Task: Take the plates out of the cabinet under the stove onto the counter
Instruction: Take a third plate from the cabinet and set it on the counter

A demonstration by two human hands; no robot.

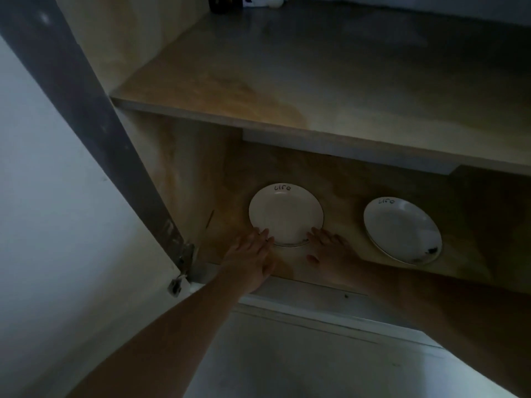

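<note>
Two white plates lie on the bottom shelf of the open cabinet [224, 173]. The left plate [286, 214] carries the word "Life" on its far rim. The right plate [402, 229] has the same word and a dark smudge at its near edge. My left hand [250, 254] reaches in with fingers spread, its fingertips touching the left plate's near left rim. My right hand [330, 248] lies flat with fingertips at that plate's near right rim. Neither hand has closed around the plate.
A wooden upper shelf [287, 81] overhangs the plates, with dark objects [221, 4] at its back. The cabinet door [57, 196] stands open on the left, with its hinge [184, 265] near my left forearm. Grey floor [287, 354] lies below.
</note>
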